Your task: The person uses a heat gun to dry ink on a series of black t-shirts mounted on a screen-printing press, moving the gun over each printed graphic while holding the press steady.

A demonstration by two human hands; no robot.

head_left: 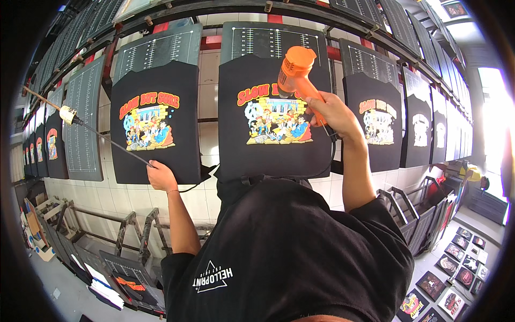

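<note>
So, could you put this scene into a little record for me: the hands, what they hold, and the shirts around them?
Left hand: closed around a black cable, with a pale yellow fitting further along it
Right hand: holds an orange blower-shaped tool
Tool position: over the red lettering of the middle shirt
Middle shirt: black, on a dark board, with a colourful cartoon print
Left neighbour shirt: black, with a similar colourful print
Right neighbour shirt: black, its print paler

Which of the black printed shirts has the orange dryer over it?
The top-centre shirt: the orange dryer in the right hand hides part of its red lettering. The left shirt and right shirt beside it have none.
</note>
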